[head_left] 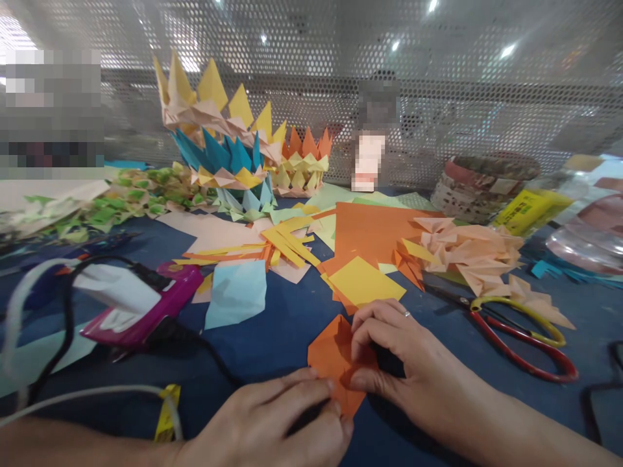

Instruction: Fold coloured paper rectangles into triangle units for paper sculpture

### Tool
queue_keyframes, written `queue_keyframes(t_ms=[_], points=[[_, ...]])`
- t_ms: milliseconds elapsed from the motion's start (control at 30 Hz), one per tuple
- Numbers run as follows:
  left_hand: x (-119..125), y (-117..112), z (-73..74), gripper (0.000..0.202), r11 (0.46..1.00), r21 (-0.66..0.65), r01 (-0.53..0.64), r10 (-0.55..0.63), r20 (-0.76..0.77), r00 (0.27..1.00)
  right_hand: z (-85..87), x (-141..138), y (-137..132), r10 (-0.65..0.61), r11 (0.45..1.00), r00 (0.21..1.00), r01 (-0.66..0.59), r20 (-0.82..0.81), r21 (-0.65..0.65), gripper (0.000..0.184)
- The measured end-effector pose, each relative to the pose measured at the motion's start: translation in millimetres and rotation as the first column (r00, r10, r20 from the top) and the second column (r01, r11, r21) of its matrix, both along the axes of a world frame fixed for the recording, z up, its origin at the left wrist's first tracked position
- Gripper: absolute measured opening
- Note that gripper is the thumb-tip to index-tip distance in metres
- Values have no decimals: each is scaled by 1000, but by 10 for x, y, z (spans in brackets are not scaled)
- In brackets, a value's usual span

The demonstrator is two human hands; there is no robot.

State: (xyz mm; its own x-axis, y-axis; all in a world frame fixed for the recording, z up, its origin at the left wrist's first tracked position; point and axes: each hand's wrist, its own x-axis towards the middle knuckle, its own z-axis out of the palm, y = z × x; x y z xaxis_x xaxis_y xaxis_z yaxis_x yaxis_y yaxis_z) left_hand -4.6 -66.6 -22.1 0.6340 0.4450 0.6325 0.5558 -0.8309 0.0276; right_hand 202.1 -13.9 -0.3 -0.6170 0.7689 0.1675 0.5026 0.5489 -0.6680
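Observation:
A folded piece of orange paper [327, 350] lies on the dark blue table at the front, with creases across it. My left hand [280, 415] holds its lower left part, fingers curled over the edge. On its right side, my right hand [389, 350], with a ring on one finger, pinches the paper between thumb and bent fingers. Just beyond are yellow paper squares [365, 283], partly over orange ones. A pale blue paper piece [237, 293] lies to the left. Scissors [520, 344] with red and yellow handles rest to the right of my right hand.
Folded-paper crowns [224, 162] stand at the back before a perforated metal screen [302, 39]. A purple power strip [146, 311] with cables is at left. A large orange sheet [374, 227], peach folded pieces [467, 253], a patterned round container [479, 188] and clear plastic containers [591, 227] lie beyond.

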Motion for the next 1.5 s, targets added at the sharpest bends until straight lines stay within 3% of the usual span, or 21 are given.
queue_keyframes(t_ms=[300, 633, 967, 1200, 1333, 1500], points=[[-5, 9, -17, 42, 998, 60, -1, 0, 12, 1000, -29, 56, -8, 42, 999, 999, -42, 24, 18, 21], [18, -32, -4, 40, 998, 45, -45, 45, 1, 999, 28, -163, -66, -151, 987, 976, 139, 159, 85, 25], [-19, -91, -39, 26, 974, 131, -184, 194, -66, 979, 9, -145, -51, -134, 987, 977, 115, 168, 115, 23], [-46, -63, 19, 40, 964, 185, -192, 204, -47, 978, 4, -133, -58, -121, 987, 985, 105, 127, 124, 22], [-33, 28, 160, 44, 985, 82, -153, 149, 44, 988, -16, -94, -107, -110, 985, 992, 100, 64, 138, 19], [-64, 249, 227, 17, 975, -197, -105, 127, 100, 987, -13, -57, -149, -101, 965, 995, 94, 19, 245, 13]])
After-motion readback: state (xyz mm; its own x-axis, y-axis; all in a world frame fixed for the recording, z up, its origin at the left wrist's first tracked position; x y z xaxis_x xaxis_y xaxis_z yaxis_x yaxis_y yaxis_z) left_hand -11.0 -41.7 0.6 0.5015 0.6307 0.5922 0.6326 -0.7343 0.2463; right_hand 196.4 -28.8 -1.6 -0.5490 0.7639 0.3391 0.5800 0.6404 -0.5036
